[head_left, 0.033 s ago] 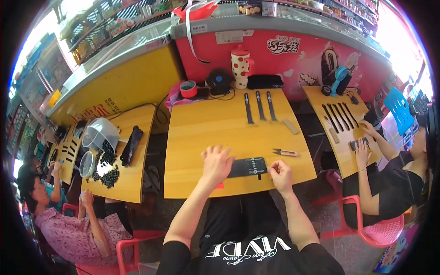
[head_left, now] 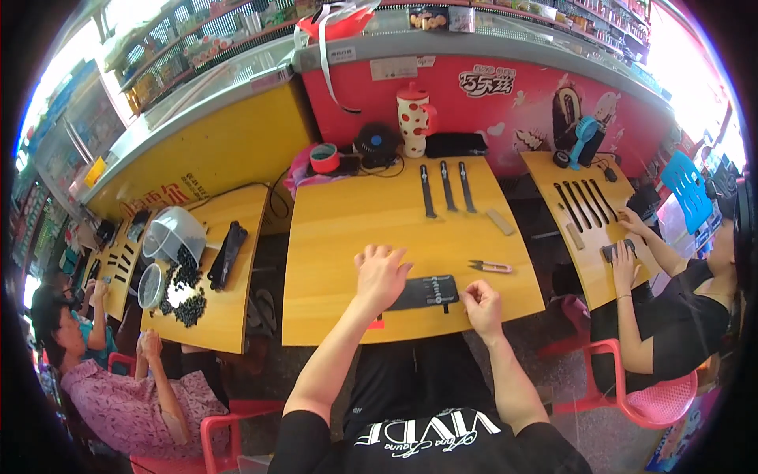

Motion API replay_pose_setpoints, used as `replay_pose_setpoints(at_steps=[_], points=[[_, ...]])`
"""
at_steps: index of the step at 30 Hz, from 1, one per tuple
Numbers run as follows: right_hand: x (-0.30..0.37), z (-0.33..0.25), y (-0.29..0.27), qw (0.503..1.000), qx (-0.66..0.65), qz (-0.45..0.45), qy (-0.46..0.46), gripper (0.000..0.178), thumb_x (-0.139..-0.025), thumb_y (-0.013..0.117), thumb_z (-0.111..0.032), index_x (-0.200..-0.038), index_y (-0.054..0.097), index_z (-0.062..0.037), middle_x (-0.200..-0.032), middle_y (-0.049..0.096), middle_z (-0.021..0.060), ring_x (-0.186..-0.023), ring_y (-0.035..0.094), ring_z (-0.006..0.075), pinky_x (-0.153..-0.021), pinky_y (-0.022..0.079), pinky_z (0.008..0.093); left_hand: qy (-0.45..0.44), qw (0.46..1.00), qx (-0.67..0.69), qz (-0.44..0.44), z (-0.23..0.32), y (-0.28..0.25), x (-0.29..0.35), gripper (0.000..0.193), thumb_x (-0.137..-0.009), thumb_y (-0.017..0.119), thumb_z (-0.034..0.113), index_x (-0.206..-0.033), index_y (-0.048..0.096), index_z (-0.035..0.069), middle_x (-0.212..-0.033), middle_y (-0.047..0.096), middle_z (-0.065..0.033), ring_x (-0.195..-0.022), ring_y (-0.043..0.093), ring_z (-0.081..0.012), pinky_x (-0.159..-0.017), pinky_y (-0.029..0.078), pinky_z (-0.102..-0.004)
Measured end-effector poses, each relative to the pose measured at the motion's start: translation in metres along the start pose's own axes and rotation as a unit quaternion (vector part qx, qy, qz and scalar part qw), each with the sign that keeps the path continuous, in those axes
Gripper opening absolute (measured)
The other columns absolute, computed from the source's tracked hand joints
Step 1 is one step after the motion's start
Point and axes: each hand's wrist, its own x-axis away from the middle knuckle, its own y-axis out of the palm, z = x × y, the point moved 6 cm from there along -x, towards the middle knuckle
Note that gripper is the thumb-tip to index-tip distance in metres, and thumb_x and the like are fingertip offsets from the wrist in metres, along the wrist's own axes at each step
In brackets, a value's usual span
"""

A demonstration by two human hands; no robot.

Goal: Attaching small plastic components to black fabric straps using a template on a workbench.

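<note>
A flat black rectangular piece (head_left: 422, 293) with small white markings lies on my wooden table, close to the front edge. Over its left end is my left hand (head_left: 382, 278), fingers spread, hiding that end. My right hand (head_left: 482, 306) is closed in a pinch just beside the right end; whatever is between thumb and finger is too small to make out. A short black tab (head_left: 446, 310) sticks out at the piece's near edge. Beyond my right hand lie thread snips (head_left: 491, 267). Part of a small red item (head_left: 377, 324) shows by my left wrist.
Three black straps (head_left: 447, 186) lie at the far right beside a tan block (head_left: 500, 222). Along the back stand a spotted tumbler (head_left: 413, 122), a black fan (head_left: 375, 142) and tape (head_left: 324, 158). People work at tables on both sides; the left one holds a tipped tub (head_left: 174, 233).
My left hand has shifted slightly right and away from me over the black piece. My right hand keeps its pinch in nearly the same place.
</note>
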Motion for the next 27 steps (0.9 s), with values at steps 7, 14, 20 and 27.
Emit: replay_pose_setpoints(at_steps=[7,14,20,27], points=[[0.011,-0.015,0.004,0.999,0.004,0.005,-0.037,0.012,-0.085,0.067,-0.004,-0.080,0.057,-0.0016,-0.061,0.055,0.0021,-0.056,0.051,0.0068,-0.052,0.041,0.0264,-0.123,0.974,-0.186,-0.039,-0.014,0.081,-0.117,0.051,-0.079,0.070,0.049,-0.095,0.073,0.001,-0.108,0.064,-0.0178,-0.113,0.048,-0.0345,-0.093,0.037,-0.0475],[0.003,-0.018,0.004,0.998,-0.016,-0.014,-0.051,0.012,-0.085,0.067,-0.002,-0.079,0.056,-0.0022,-0.063,0.054,0.0038,-0.056,0.051,0.0089,-0.052,0.041,0.0270,-0.238,0.948,-0.200,-0.075,-0.090,0.089,-0.126,0.042,-0.077,0.073,0.038,-0.103,0.072,0.006,-0.123,0.058,-0.0165,-0.122,0.044,-0.0341,-0.098,0.037,-0.0497],[-0.001,-0.017,-0.002,0.998,-0.008,-0.012,-0.069,0.012,-0.084,0.067,-0.001,-0.079,0.056,-0.0022,-0.062,0.055,0.0042,-0.056,0.052,0.0092,-0.051,0.041,0.0265,-0.251,0.958,-0.132,-0.053,-0.108,0.065,-0.116,0.033,-0.081,0.070,0.032,-0.103,0.072,0.008,-0.116,0.061,-0.0160,-0.116,0.049,-0.0331,-0.097,0.039,-0.0507],[0.009,-0.013,0.011,0.996,0.040,-0.017,-0.074,0.013,-0.084,0.069,-0.006,-0.078,0.058,-0.0023,-0.061,0.058,0.0040,-0.055,0.053,0.0088,-0.052,0.043,0.0270,-0.200,0.963,-0.180,0.028,-0.076,0.077,-0.125,0.024,-0.082,0.066,0.026,-0.097,0.073,0.008,-0.111,0.064,-0.0131,-0.114,0.051,-0.0312,-0.093,0.040,-0.0496]])
